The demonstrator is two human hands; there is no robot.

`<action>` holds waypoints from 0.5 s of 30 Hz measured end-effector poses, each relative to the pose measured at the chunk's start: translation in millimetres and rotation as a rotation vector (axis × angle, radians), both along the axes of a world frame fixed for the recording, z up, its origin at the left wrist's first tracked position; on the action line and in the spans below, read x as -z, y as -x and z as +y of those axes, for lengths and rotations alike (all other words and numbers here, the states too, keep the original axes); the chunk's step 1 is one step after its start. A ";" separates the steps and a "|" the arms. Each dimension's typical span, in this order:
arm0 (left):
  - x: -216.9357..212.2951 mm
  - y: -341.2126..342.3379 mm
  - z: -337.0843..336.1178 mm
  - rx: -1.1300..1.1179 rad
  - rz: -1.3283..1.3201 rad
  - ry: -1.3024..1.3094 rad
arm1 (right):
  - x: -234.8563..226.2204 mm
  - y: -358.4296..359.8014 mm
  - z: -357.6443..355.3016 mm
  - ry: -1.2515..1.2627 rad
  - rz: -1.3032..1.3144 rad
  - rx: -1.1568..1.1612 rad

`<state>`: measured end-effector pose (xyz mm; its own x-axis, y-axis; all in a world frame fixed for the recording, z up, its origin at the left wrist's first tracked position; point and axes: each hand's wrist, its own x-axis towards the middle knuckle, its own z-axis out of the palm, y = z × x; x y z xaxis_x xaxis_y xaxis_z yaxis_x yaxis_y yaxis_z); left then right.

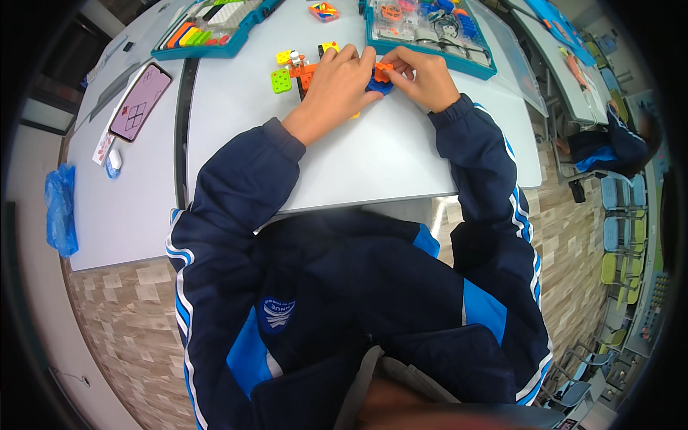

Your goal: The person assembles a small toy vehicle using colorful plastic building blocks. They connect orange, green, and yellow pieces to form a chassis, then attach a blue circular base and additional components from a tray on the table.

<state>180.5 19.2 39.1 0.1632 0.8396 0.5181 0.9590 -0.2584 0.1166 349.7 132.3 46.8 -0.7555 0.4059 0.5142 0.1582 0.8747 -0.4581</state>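
A model of plastic building pieces lies on the white table [330, 175]. Its orange parts, a lime green plate [281, 81] and yellow blocks [284, 56] show at the left. My left hand [338, 89] is closed over the middle of this building-block model [297, 70] and hides much of it. At the model's right end, my right hand [424, 77] pinches an orange piece [383, 72] between thumb and finger. Just below that piece sits a blue round part [380, 87], partly covered by my left hand.
Two teal-rimmed kit boxes with sorted pieces, one at far left [208, 51] and one at far right [481, 69], flank a small colourful packet [324, 11]. A phone [141, 102] and a blue plastic bag [61, 210] are leftward. Another person [609, 147] sits at right.
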 end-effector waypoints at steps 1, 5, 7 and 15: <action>0.0 -0.2 0.0 -0.007 0.007 0.008 | 0.0 -0.2 -0.1 -0.006 -0.004 -0.001; 1.3 0.1 0.7 -0.007 0.000 0.017 | 1.4 0.1 0.6 -0.028 -0.006 -0.015; 2.5 0.3 0.4 0.011 -0.019 -0.029 | 2.5 1.1 1.5 -0.026 0.011 -0.029; -1.0 0.5 0.4 0.042 -0.108 -0.025 | -13.6 -15.3 13.1 0.566 0.288 0.032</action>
<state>180.0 19.6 40.1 0.1402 0.8194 0.5557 0.9292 -0.3027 0.2118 365.1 145.4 60.4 -0.6018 0.6947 0.3940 -0.0183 0.4812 -0.8764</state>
